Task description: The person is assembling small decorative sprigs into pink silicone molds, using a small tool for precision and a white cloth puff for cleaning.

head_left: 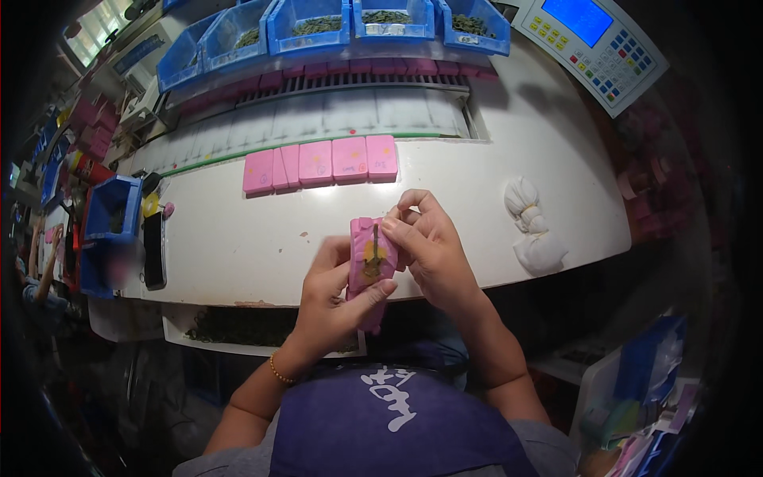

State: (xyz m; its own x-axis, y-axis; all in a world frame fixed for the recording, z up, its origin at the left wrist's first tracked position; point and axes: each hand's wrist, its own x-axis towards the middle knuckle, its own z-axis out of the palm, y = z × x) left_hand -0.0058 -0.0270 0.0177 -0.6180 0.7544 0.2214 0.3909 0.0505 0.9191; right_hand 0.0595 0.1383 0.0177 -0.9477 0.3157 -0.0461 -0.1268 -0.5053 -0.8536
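A purple apron fills the view nearest the person. Just beyond it, over the near edge of the white table, the left hand is wrapped around a pink block, thumb pressed across its lower front. The block stands upright, with a dark piece set in a groove down its face. The right hand pinches the block's upper right edge between closed fingertips. Farther across the table, a row of pink blocks lies flat. Right of that row sits a knotted white cloth. Beyond the row, blue bins line the back, beside a control panel.
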